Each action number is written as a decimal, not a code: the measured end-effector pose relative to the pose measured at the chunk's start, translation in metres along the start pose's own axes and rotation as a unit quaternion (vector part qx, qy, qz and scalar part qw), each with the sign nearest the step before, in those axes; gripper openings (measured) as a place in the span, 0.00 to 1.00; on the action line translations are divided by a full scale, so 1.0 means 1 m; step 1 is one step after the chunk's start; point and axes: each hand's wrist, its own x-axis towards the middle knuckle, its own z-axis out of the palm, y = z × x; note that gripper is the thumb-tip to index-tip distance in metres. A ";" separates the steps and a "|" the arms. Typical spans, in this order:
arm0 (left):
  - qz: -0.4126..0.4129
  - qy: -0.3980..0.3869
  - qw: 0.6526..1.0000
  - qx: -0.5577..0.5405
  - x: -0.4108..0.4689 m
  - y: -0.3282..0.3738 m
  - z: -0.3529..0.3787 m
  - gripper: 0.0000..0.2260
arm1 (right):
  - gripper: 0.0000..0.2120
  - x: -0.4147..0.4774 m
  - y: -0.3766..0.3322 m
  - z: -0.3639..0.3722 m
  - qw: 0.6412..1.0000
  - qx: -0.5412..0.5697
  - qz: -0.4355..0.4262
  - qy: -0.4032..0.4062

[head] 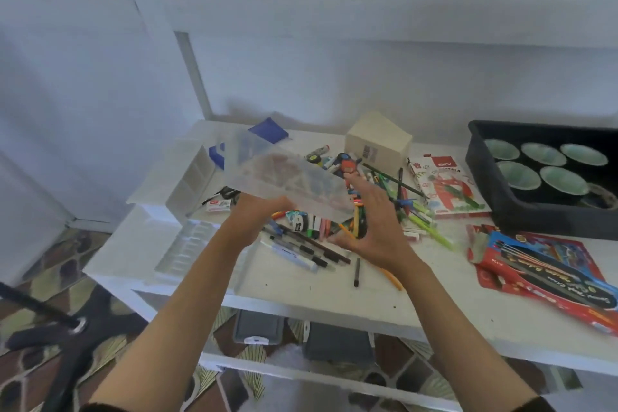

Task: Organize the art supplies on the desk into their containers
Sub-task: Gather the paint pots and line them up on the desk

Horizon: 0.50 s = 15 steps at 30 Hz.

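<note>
One clear tray (284,177), gripped by left hand (257,212)

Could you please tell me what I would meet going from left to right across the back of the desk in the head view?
White compartment organiser → clear plastic box held up by the left hand → cream carton → red-and-white sticker book → black tray of bowls.

The table (301,291) is white. A clear frosted container (284,174) is mid-frame. At right, a black tray (485,157) holds 5 pale green bowls (543,154). A red packet (491,279) lies lower right, a blue sheet (269,130) upper centre. The floor (67,254) shows brown and olive fan-patterned tiles.
</note>
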 end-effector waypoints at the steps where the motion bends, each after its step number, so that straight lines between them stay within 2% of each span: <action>1: 0.002 -0.016 0.999 -0.046 -0.004 -0.004 -0.002 0.20 | 0.45 0.006 -0.008 -0.001 0.999 0.000 -0.002 -0.041; 4: 0.006 -0.061 0.989 -0.134 -0.016 -0.023 -0.013 0.26 | 0.48 0.016 -0.022 -0.002 0.989 -0.031 -0.026 -0.140; 6: 0.009 -0.085 0.984 -0.154 -0.026 -0.035 -0.019 0.31 | 0.48 0.015 -0.026 -0.004 0.980 -0.016 0.002 -0.197; 8: 0.008 -0.073 0.981 -0.180 -0.040 -0.048 -0.024 0.37 | 0.47 0.006 -0.024 -0.005 0.969 -0.009 0.033 -0.243; 10: 0.023 -0.027 0.985 -0.168 -0.052 -0.065 -0.033 0.42 | 0.45 -0.009 -0.019 -0.005 0.957 -0.017 0.048 -0.285; 13: 0.025 0.038 0.999 0.018 -0.069 -0.088 -0.045 0.46 | 0.43 -0.031 -0.005 -0.003 0.945 -0.025 0.062 -0.320; 15: 0.021 0.024 0.985 0.172 -0.077 -0.098 -0.047 0.43 | 0.44 -0.042 0.005 0.000 0.939 -0.045 0.067 -0.334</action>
